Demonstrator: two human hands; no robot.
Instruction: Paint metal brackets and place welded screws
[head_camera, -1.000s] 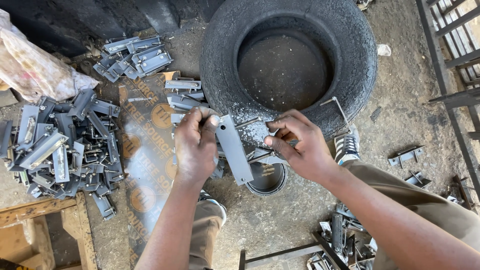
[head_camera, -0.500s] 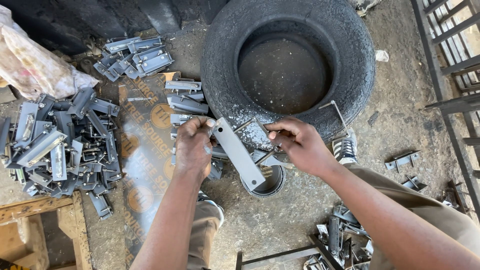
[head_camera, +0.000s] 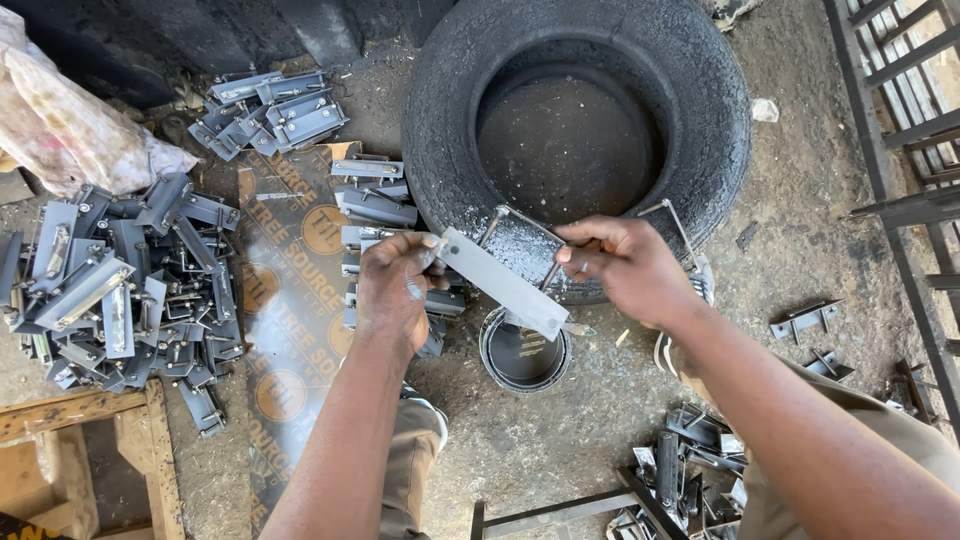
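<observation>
View from above of a workshop floor (head_camera: 800, 210) of bare, dusty concrete, with a dark metal railing (head_camera: 900, 130) along its right edge. A large black tyre (head_camera: 460, 130) lies flat at the far middle of the floor. A printed cardboard sheet (head_camera: 290, 300) lies left of centre; beyond it, towards the left edge, is a heap of grey metal brackets (head_camera: 120, 280), with a smaller batch (head_camera: 275, 110) near the far edge. A wooden frame (head_camera: 80, 440) occupies the near left corner. A small round tin (head_camera: 522, 350) stands just before the tyre. Left hand (head_camera: 395, 290): fingers closed, pinching the upper end of a flat grey metal strip (head_camera: 500, 282), held tilted above the tin. Right hand (head_camera: 625, 265): fingers curled shut on a thin tool (head_camera: 551, 275) whose tip meets the strip.
</observation>
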